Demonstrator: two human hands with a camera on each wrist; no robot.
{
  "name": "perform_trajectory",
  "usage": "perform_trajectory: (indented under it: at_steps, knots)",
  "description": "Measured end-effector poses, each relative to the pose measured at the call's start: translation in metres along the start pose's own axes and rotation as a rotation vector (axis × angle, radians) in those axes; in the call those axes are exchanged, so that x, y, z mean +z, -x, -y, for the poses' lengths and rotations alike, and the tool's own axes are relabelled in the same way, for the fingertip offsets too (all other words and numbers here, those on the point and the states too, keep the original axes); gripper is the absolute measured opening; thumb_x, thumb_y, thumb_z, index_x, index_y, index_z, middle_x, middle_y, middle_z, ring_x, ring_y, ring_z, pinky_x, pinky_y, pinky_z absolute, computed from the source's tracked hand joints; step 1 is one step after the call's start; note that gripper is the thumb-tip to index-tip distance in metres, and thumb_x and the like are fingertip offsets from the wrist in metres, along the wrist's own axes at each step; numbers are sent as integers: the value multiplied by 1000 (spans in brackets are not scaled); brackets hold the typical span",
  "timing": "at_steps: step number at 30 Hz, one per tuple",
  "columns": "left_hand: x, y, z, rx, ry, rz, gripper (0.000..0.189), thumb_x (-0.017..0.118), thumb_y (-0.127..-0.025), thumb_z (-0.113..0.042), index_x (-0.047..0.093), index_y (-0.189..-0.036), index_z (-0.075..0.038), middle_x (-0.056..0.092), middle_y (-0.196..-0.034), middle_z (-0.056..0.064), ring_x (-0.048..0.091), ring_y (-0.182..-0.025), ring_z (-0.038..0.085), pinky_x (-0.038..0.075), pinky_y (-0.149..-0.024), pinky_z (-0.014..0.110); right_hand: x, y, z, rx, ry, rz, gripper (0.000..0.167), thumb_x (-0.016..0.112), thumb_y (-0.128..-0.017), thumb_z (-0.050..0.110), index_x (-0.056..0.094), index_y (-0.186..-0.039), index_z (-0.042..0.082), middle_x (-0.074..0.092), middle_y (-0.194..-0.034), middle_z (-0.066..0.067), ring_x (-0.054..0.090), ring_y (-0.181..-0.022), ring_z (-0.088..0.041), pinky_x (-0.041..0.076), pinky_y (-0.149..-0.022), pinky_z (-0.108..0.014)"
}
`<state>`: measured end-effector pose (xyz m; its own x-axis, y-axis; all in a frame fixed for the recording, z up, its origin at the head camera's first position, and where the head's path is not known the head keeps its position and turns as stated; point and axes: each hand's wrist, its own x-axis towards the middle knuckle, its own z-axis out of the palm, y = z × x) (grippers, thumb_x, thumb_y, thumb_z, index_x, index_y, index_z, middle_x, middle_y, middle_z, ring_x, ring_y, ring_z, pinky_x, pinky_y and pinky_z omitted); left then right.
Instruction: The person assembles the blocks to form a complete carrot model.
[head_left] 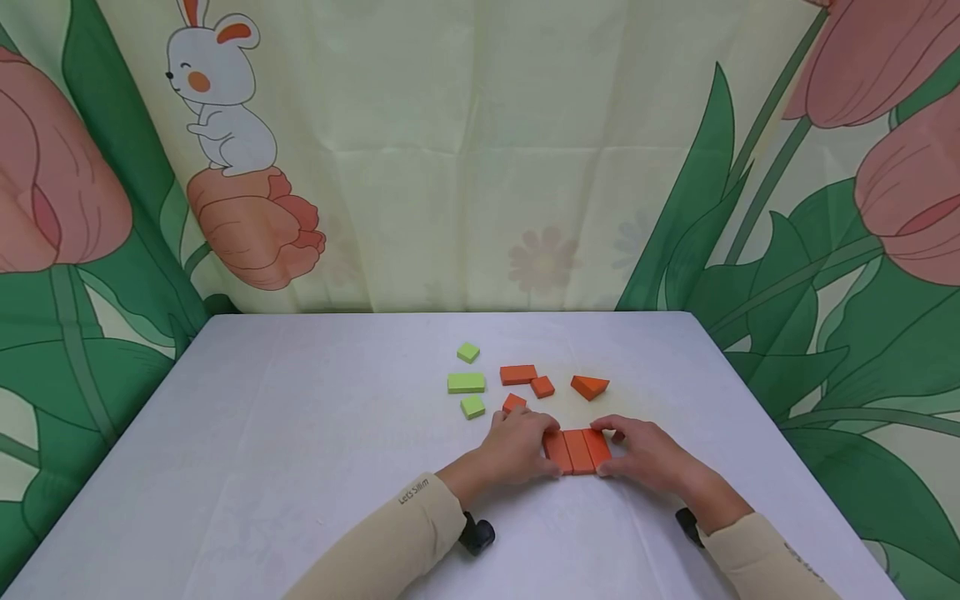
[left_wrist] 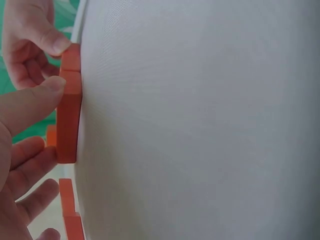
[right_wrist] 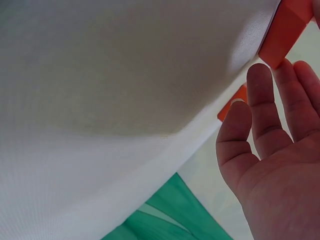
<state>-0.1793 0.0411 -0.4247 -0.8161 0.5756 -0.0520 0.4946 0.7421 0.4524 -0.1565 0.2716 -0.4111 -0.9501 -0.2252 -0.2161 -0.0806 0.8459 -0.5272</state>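
Observation:
Three orange-red rectangular blocks (head_left: 577, 452) lie side by side on the white-covered table, their long sides touching. My left hand (head_left: 517, 450) pinches the left block (head_left: 557, 454) between the thumb at its near end and a finger at its far end. From the other side, my right hand (head_left: 647, 454) grips the right block (head_left: 598, 448) the same way. The left wrist view shows the left thumb on the near end of an orange-red block (left_wrist: 68, 120). In the right wrist view, fingers reach an orange-red block (right_wrist: 285, 32), and the thumb is out of sight.
Just beyond my left fingers sits a small orange-red block (head_left: 513, 402). Farther back are an orange-red rectangular block (head_left: 517, 375), a small square block (head_left: 542, 387) and an orange triangular block (head_left: 589, 387). Light green blocks (head_left: 466, 383) stand to their left. A patterned curtain (head_left: 480, 167) hangs behind the table.

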Motion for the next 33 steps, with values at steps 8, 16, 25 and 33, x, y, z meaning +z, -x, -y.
perform_trajectory:
  at_steps: [8, 16, 25, 33]
  knots:
    - [2, 2, 0, -15, -14, 10, 55, 84, -81, -42, 65, -127, -20, 64, -110, -12, 48, -106, 12, 35, -90, 36, 0, 0, 1, -9, -11, 18, 62, 87, -78, 25, 61, -133, 12, 61, -114, -2, 54, -103, -24, 49, -84, -44]
    - [3, 6, -2, -27, -28, 4, 54, 85, -79, -43, 66, -125, -22, 65, -109, -13, 49, -105, 10, 35, -88, 36, 1, 3, 4, 0, -14, 24, 63, 87, -77, 25, 61, -134, 12, 61, -114, -2, 54, -104, -24, 50, -84, -43]
    - [6, 11, -5, -12, -21, 8, 53, 85, -79, -43, 66, -124, -22, 64, -110, -13, 49, -108, 10, 35, -87, 36, 5, 7, 4, 45, 4, 24, 65, 89, -75, 26, 62, -133, 14, 61, -112, -1, 55, -102, -23, 51, -83, -43]
    - [9, 12, -14, 9, -57, -3, 52, 84, -80, -43, 67, -125, -23, 65, -110, -14, 50, -108, 10, 36, -87, 37, 1, 13, 0, 52, -2, 27, 65, 89, -75, 27, 62, -133, 12, 62, -115, -1, 54, -104, -24, 52, -82, -43]
